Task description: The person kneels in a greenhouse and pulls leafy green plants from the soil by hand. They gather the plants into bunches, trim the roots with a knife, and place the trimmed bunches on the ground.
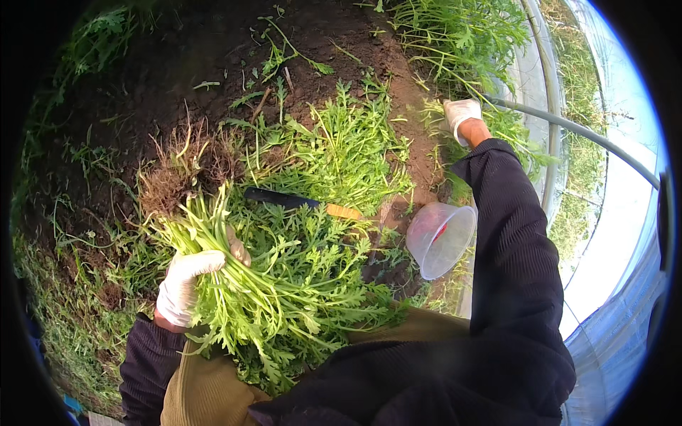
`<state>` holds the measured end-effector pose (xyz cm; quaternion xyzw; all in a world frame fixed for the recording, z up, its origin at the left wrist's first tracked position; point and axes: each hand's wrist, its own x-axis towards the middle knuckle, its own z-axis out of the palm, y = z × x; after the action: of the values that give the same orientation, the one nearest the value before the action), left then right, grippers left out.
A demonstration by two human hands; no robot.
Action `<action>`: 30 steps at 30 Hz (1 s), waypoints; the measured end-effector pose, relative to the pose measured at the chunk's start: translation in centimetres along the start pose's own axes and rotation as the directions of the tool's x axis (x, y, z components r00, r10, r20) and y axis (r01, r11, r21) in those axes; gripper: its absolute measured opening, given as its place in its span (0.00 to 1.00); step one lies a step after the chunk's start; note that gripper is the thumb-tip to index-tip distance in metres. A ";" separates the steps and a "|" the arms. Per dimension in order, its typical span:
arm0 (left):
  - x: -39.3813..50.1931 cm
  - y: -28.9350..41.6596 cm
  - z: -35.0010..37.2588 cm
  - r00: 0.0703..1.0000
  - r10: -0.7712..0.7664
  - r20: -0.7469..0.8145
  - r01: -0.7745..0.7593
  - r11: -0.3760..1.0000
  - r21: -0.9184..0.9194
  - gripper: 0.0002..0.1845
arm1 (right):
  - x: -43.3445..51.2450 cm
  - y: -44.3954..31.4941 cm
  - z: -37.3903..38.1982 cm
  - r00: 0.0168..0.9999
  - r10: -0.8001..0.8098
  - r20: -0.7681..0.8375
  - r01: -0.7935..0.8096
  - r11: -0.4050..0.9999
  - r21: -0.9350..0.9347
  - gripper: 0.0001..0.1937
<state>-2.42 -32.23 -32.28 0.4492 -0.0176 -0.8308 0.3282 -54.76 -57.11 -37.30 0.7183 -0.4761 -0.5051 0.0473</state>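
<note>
In a whitish glove, my left hand (184,279) grips a bunch of leafy green plants (250,282) by the stems, their brown roots (170,181) pointing up and away from me. My right hand (462,118), also gloved, is stretched out to the upper right among the stems of standing plants (469,37); its fingers are partly hidden, so whether it holds a stem cannot be told. Between the hands, a tool with a dark blade or handle (279,198) and a yellow-orange part (342,211) lies on cut greens (346,154).
A translucent plastic bowl (445,239) with something red at it sits tilted beside my right forearm. Bare brown soil (213,42) with scattered sprigs lies ahead. A grey pipe (581,130) and plastic sheeting (613,346) of a greenhouse run along the right.
</note>
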 end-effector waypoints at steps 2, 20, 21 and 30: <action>0.0 0.1 -0.2 1.000 0.008 -0.006 -0.008 1.000 0.022 0.21 | 0.7 -0.1 0.4 0.992 0.090 0.089 -0.099 0.990 0.100 0.15; -0.1 -0.3 0.0 0.998 0.002 0.065 -0.003 1.000 0.007 0.21 | -4.6 -1.3 4.5 0.994 0.097 0.048 -0.103 0.980 0.168 0.19; 0.0 -0.4 0.1 0.998 -0.004 0.056 0.004 1.000 0.007 0.21 | -4.2 -1.2 5.6 0.989 0.118 0.089 -0.131 0.979 0.157 0.21; 0.4 -0.7 -0.5 0.999 0.017 0.047 -0.016 1.000 -0.014 0.23 | -3.5 -1.2 8.0 0.970 0.080 -0.228 -0.117 0.982 -0.151 0.09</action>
<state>-2.52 -31.81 -33.11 0.4273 -0.0234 -0.8385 0.3375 -60.23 -50.62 -39.49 0.7390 -0.4601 -0.4566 0.1835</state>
